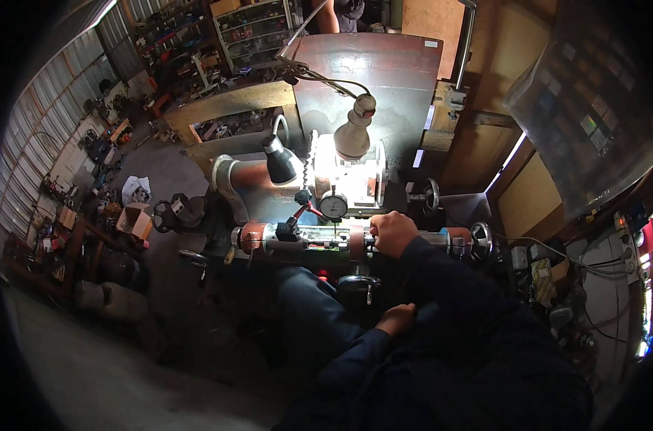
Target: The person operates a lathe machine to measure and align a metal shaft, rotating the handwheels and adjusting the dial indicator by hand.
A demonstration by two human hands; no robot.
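My right hand [394,234] is closed in a fist at the front of a metalworking machine [279,231], beside its reddish middle block [356,242]. Whatever its fingers grip is hidden under the hand. Just left of it, a round dial indicator [333,205] stands upright on a red-armed holder [308,209] with a dark base [288,230]. Lower down, near my lap, my left hand [397,320] is curled closed in shadow; nothing shows in it. A handwheel [359,282] with a crank handle sits up and left of that hand, apart from it.
Two lamps, one black [281,161] and one pale [353,136], hang over the machine. Another handwheel [481,241] is at its right end. A large metal sheet [405,72] stands behind. Cluttered shelves [251,32] and a cardboard box [134,220] lie left. Part of another person [328,16] shows at the back.
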